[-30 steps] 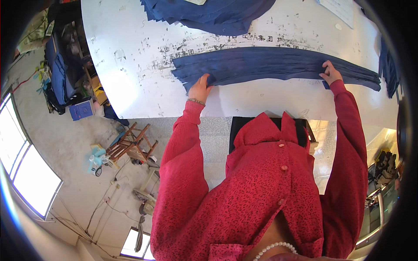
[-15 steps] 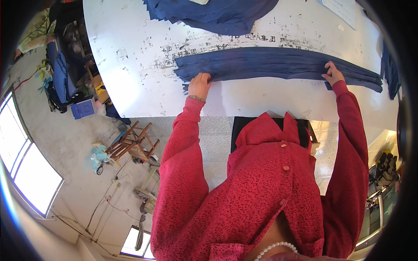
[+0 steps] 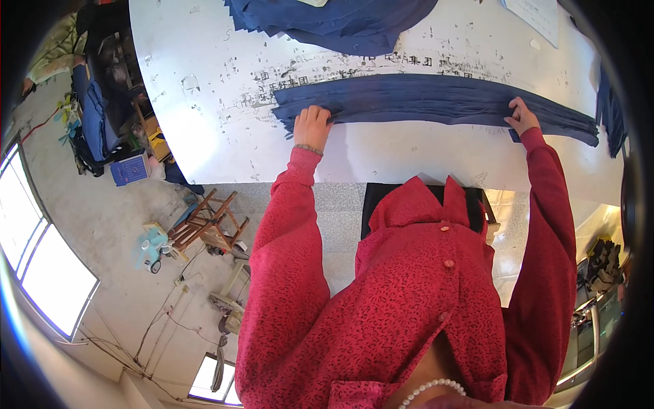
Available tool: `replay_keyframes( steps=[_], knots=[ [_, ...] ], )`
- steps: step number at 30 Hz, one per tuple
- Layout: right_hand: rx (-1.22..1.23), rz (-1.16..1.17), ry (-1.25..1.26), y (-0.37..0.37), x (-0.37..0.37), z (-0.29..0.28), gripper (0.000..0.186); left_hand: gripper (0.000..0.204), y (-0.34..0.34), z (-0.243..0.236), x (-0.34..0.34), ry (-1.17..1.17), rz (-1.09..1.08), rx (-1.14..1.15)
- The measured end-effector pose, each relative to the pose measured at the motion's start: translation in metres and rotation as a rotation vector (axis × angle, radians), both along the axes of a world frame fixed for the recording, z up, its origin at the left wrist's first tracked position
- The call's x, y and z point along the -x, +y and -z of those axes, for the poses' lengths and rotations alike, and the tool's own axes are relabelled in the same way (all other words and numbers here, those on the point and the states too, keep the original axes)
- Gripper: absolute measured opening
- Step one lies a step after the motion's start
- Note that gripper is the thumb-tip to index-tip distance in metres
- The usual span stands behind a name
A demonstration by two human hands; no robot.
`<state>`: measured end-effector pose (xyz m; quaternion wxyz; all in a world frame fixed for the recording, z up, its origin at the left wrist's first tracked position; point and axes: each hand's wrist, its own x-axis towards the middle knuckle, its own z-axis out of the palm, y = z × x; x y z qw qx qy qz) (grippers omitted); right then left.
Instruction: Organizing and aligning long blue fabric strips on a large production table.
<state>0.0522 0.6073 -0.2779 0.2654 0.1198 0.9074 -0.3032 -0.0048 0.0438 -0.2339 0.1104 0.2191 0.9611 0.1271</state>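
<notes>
A long, slightly curved stack of navy fabric strips (image 3: pixel 409 99) lies across the white table, its layers fanned along the length and uneven at the left end. Near that end my left hand (image 3: pixel 313 127) grips the near edge, fingers on top of the cloth and thumb hidden. Toward the right end, my right hand (image 3: pixel 522 117) has its curled fingers and thumb on the near edge. A small navy flap (image 3: pixel 514 136) sticks out below that hand.
Beyond the strips lies a larger pile of navy fabric pieces (image 3: pixel 334 24) on the white table (image 3: pixel 225 153). A paper sheet (image 3: pixel 535 17) is at the far right, and more navy cloth (image 3: pixel 611 112) hangs at the right edge. A wooden stool (image 3: pixel 208 221) stands on the floor at left.
My left hand has shifted slightly away from me, farther onto the strips, and the loose ends beside it are drawn in. My right hand stays almost where it was.
</notes>
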Motion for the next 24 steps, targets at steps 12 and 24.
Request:
replay_keyframes(
  steps=[12,24],
  knots=[
    [0.001,0.011,-0.009,-0.002,0.002,-0.002,0.036,0.046,-0.004,0.006,0.01,-0.205,-0.179,-0.073],
    [-0.008,0.01,-0.014,-0.003,0.003,-0.004,0.037,0.038,-0.006,-0.003,0.016,-0.074,-0.045,-0.055]
  ],
)
